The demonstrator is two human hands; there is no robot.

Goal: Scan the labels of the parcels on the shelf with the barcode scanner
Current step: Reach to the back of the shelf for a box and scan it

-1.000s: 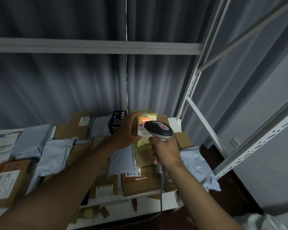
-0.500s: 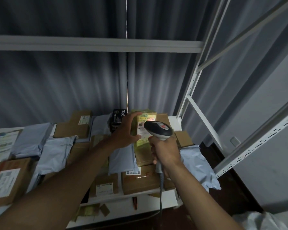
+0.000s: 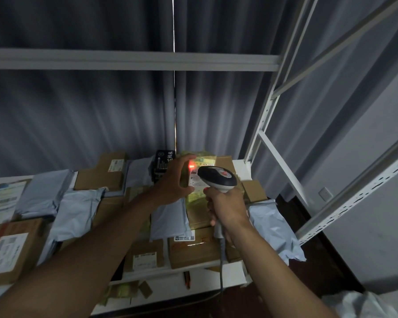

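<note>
Head view: a red dot now glows on the label (image 3: 199,174) of the yellow parcel (image 3: 201,161), so this scan looks live. The left hand (image 3: 175,180) holds that parcel on the shelf (image 3: 170,275). The right hand (image 3: 225,207) grasps 1 scanner (image 3: 216,180). About 5 grey bags and 8 brown boxes lie around.

White metal shelf (image 3: 239,162), covered with brown cardboard parcels (image 3: 101,177), grey poly mailers (image 3: 76,214) laid among them, a black box (image 3: 163,161) set at the back.
</note>
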